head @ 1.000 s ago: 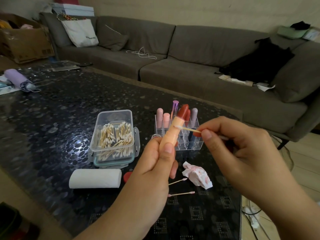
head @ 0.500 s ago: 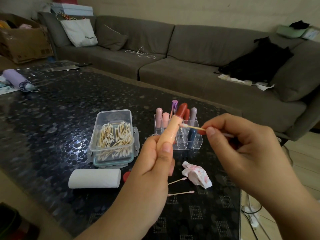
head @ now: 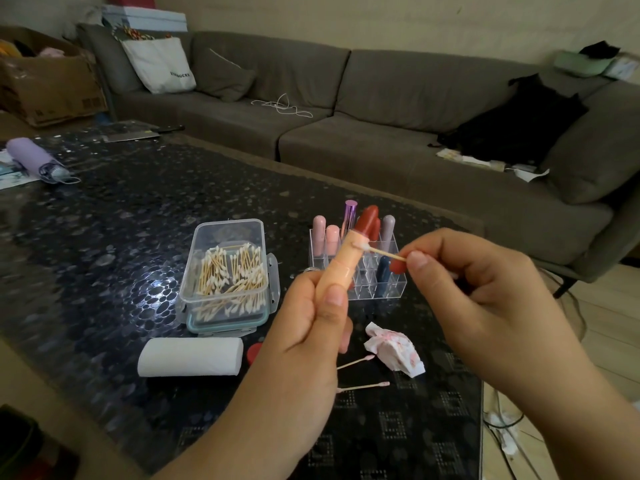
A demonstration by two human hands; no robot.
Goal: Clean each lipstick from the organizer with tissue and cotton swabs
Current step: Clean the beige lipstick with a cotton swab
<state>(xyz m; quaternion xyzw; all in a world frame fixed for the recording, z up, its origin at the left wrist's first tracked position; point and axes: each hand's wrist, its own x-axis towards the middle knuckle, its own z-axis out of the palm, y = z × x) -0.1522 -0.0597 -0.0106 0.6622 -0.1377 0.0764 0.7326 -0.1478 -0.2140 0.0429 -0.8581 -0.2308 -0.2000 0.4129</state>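
Lipstick [head: 341,263], peach tube with red bullet raised, sits upright in our left hand [head: 311,327], fingers wrapped round it. Our right hand [head: 474,289] pinches cotton swab [head: 381,252], tip touching tube rim. We judge task midway: crumpled stained tissue [head: 394,351] and two used swabs [head: 360,374] lie on table [head: 121,209]; several tubes wait in organizer [head: 389,285], cleaned or not we cannot tell.
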